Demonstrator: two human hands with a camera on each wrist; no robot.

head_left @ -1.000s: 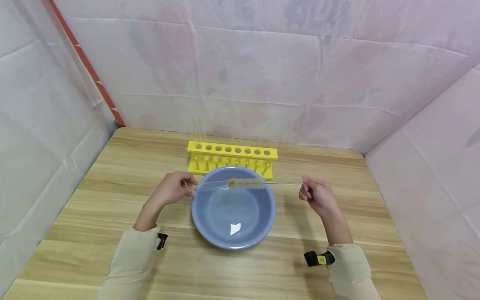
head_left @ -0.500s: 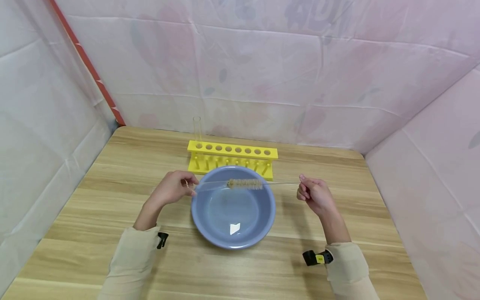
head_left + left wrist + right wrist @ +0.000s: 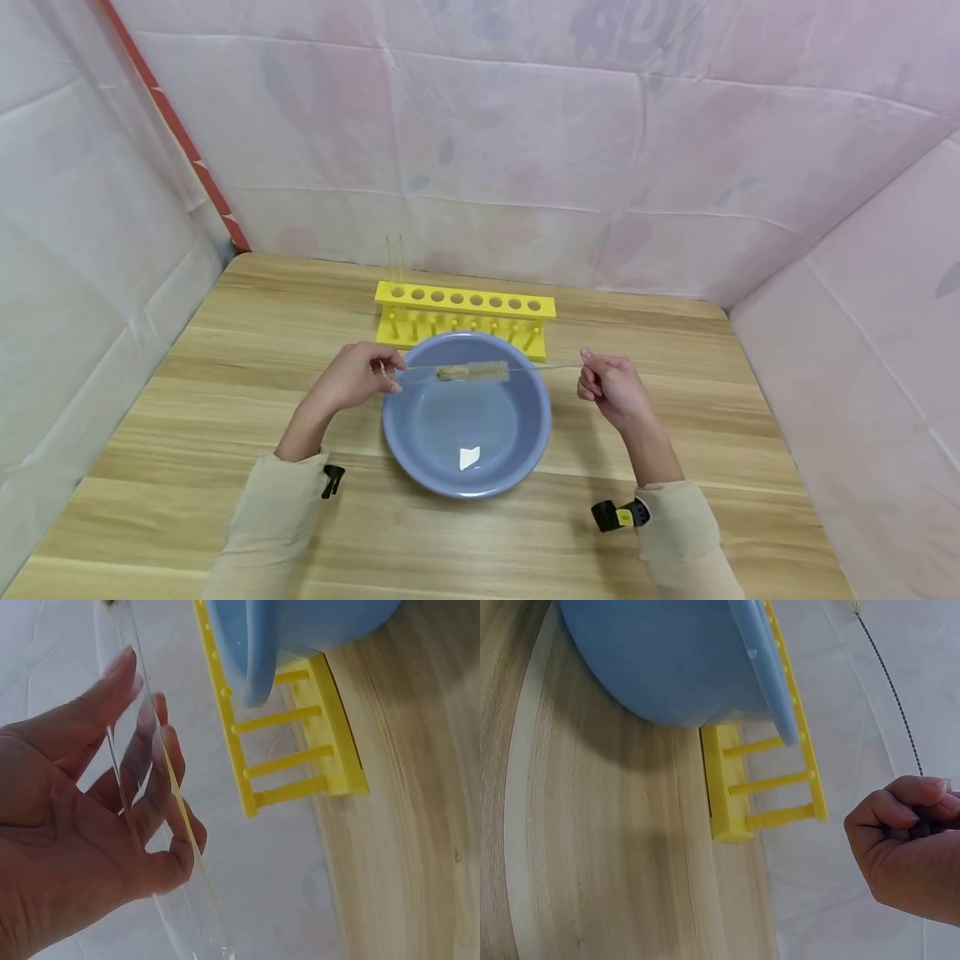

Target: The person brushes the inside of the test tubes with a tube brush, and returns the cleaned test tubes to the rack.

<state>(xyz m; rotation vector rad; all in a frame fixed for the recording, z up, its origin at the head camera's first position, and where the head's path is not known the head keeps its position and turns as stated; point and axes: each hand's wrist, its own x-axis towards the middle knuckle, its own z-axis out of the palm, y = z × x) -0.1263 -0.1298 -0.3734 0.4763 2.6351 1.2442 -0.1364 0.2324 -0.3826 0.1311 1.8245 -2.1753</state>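
Note:
My left hand point(image 3: 356, 375) pinches a clear glass test tube point(image 3: 418, 375) between thumb and fingers, holding it roughly level over the left side of the blue basin point(image 3: 467, 490). In the left wrist view the glass tube point(image 3: 184, 896) runs across the fingers. From the right, a test tube brush point(image 3: 491, 372) reaches into the tube's mouth. Its front bristles look squeezed inside the glass, while the rear bristles fan out wider. My right hand point(image 3: 617, 387) grips the end of the thin handle; the right wrist view shows that twisted wire point(image 3: 891, 682) entering the curled fingers.
Behind the basin stands a yellow test tube rack point(image 3: 465, 300) with a row of holes and pegs. One upright glass test tube point(image 3: 395, 260) sits in its leftmost hole. Fabric walls point(image 3: 525, 167) enclose the wooden table point(image 3: 225, 400) at the back and sides.
My right hand has moved left, pushing the brush from outside the tube's mouth partly into it. The left hand has shifted slightly right with the tube.

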